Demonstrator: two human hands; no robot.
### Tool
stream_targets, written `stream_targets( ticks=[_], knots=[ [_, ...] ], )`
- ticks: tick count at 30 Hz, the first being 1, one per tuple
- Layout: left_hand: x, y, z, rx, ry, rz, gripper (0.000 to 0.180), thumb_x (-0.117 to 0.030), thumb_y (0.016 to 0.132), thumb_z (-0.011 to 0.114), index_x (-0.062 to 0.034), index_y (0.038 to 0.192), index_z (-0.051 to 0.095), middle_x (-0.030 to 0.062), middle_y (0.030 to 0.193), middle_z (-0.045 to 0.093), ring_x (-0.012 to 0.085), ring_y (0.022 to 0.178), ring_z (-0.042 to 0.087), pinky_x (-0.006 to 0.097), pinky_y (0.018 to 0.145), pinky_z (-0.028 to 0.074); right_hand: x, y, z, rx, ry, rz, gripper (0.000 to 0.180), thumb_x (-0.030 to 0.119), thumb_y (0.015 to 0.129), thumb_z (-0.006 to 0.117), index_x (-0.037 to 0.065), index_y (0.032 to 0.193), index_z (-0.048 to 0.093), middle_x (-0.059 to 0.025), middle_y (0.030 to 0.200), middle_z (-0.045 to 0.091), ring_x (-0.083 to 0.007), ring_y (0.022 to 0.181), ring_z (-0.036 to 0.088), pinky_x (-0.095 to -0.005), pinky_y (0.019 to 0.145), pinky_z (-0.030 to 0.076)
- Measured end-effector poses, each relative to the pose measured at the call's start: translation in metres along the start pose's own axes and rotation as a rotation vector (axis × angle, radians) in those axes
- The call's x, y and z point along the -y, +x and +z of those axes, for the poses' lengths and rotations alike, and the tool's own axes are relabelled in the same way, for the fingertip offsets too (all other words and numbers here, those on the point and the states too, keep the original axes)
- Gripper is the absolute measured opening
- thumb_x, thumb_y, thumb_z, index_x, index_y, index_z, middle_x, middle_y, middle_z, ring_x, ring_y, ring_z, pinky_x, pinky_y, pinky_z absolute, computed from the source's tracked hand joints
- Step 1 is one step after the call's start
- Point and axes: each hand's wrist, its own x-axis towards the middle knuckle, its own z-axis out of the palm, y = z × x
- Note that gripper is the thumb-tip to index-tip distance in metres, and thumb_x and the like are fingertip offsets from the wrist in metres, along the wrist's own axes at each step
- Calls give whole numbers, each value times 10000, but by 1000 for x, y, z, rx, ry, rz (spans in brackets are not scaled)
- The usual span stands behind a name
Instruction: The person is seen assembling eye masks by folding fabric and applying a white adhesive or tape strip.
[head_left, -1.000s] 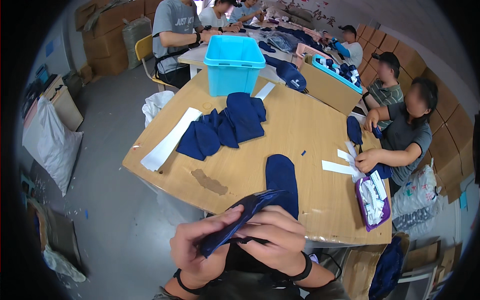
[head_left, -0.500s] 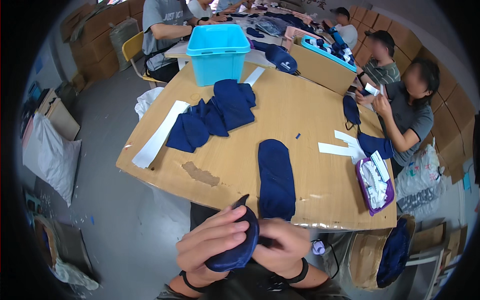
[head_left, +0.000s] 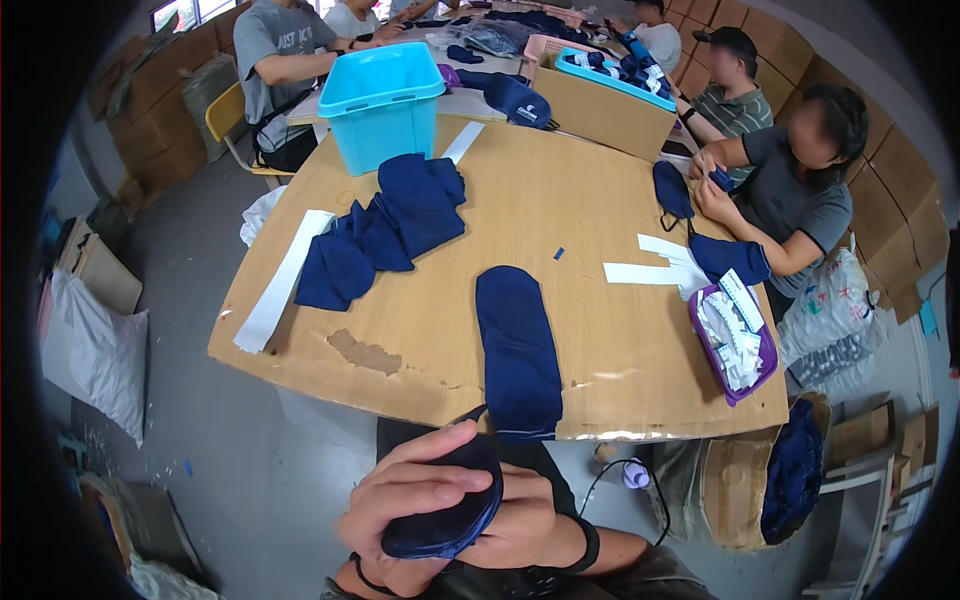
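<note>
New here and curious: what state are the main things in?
Held navy piece, gripped by left hand
Right hand, partly behind it, grip hidden
Long navy piece, lying flat
Navy cloth pile, overlapping
Turquoise bin, upright, lidless
Purple basket, open, holding white slips
Carton, open, navy fabric inside

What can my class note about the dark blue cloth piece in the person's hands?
The dark blue cloth piece looks smooth and slightly shiny, with a rounded lower edge. It is held up in front of the table. The left hand lays its fingers across the front; the right hand is at its right side, fingertips hidden. Its back cannot be seen.
</note>
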Motion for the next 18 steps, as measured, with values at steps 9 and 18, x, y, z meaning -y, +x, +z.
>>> stream_targets(
  ticks=[9, 18],
  knots=[
    [20, 13, 2, 196, 187, 116, 410, -303, 969, 411, 29, 1039, 641, 232, 1046, 703, 490, 1156, 589, 545, 970, 472, -11, 1, -41, 192, 297, 246, 245, 107, 813, 746, 20, 1032, 684, -146, 1032, 649, -323, 921, 655, -363, 777, 523],
    [17, 18, 7, 218, 66, -4, 516, -421, 1000, 414, 38, 1042, 647, 256, 1056, 687, 472, 1148, 590, 532, 993, 457, -3, -13, -41, 336, 157, 284, 368, 171, 844, 738, -11, 1139, 612, -146, 1096, 646, -293, 942, 663, -336, 790, 517]
  ],
)
